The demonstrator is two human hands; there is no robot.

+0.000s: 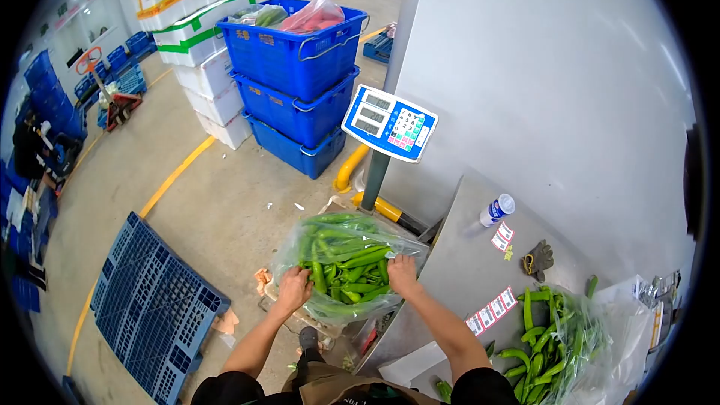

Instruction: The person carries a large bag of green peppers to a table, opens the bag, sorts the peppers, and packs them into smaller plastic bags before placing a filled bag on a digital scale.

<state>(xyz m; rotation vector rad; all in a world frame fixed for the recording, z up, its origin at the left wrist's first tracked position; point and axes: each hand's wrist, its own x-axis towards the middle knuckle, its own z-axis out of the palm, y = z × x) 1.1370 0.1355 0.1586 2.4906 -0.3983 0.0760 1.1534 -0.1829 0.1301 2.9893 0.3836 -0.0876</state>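
Note:
A clear plastic bag full of long green peppers sits in front of me by the scale's post, its mouth spread wide. On the left rim of the bag, my left hand has its fingers closed on the plastic. My right hand grips the opposite rim in the same way. Above the bag stands the scale's display, blue and white with a keypad; its digits are too small to read. Whatever supports the bag is mostly hidden beneath it.
On the metal table lie more green peppers spilling from another bag, a glove, label strips and a can-like container. Stacked blue crates and foam boxes stand ahead. A blue pallet lies left.

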